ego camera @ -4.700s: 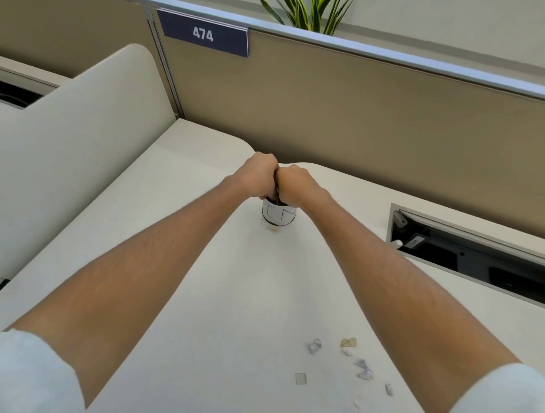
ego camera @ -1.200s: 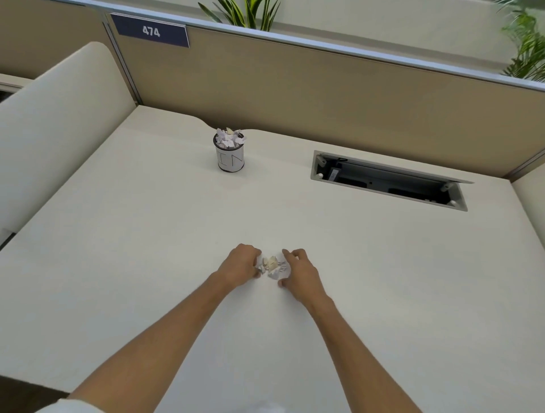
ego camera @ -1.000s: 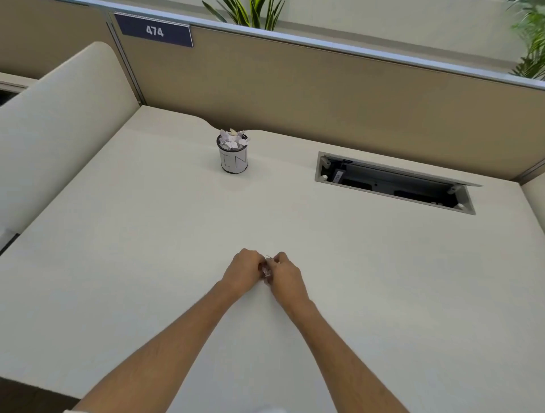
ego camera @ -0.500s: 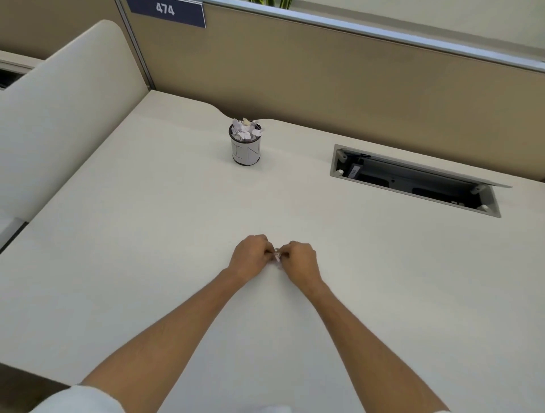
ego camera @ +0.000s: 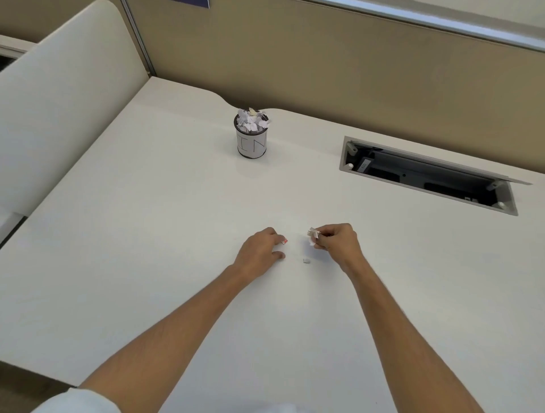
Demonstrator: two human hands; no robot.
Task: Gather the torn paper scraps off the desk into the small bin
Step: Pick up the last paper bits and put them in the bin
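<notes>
Right hand pinching a scrap wad and left hand pinching a small scrap flank a loose scrap at frame centre, nearer the right; bin lies above.

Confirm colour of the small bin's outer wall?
White, with dark hand-drawn letters, on the small bin; dark rim and base. Head view, the only one.

From my remote feed, the blue sign is cut off at the top edge, the bin lettering partly unreadable, the left hand fingertips' grip unclear.
</notes>
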